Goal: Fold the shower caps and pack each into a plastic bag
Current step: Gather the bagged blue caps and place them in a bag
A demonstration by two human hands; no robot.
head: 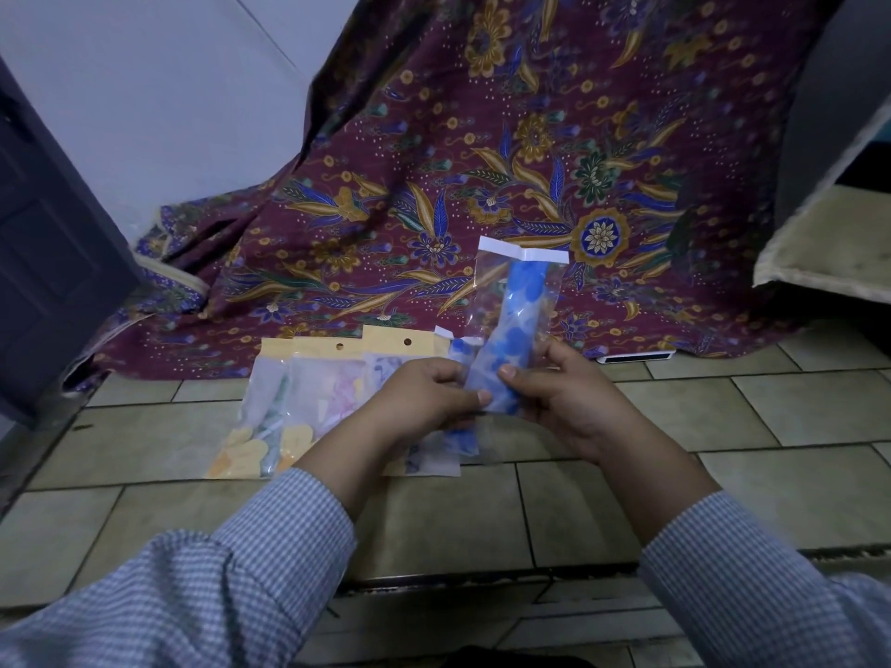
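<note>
A clear plastic bag (518, 301) with a white strip at its top stands upright in front of me. Inside it is a folded shower cap (523, 313) with blue petals. My left hand (429, 395) pinches the bag's lower left edge between thumb and fingers. My right hand (554, 388) grips the lower right side, thumb on the front. Below my hands, on the tiled floor, lie several packed bags (308, 402) with yellow header cards, holding caps in yellow, pink and blue prints.
A maroon batik cloth (482, 161) drapes down at the back onto the floor tiles (723, 412). A dark door (43, 262) stands at the left. A pale mat edge (829, 243) juts in at the right. A small white device (636, 357) lies by the cloth's hem.
</note>
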